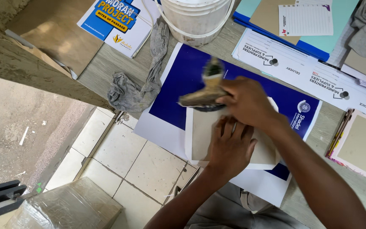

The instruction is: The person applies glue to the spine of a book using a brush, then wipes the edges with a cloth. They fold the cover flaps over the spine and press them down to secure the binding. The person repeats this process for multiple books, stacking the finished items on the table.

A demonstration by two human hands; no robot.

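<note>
Your right hand is closed around the handle of a worn, blurred brush, its fingers wrapped tight, with the bristle end just above the top edge of a grey cardboard piece. Your left hand lies flat on that cardboard, fingers spread open and pressing down, gripping nothing. The cardboard rests on a white sheet, which lies on a large blue and white poster near the edge of the wooden tabletop. A white plastic bucket stands just beyond the poster, and a crumpled grey rag lies to the left, beside it
</note>
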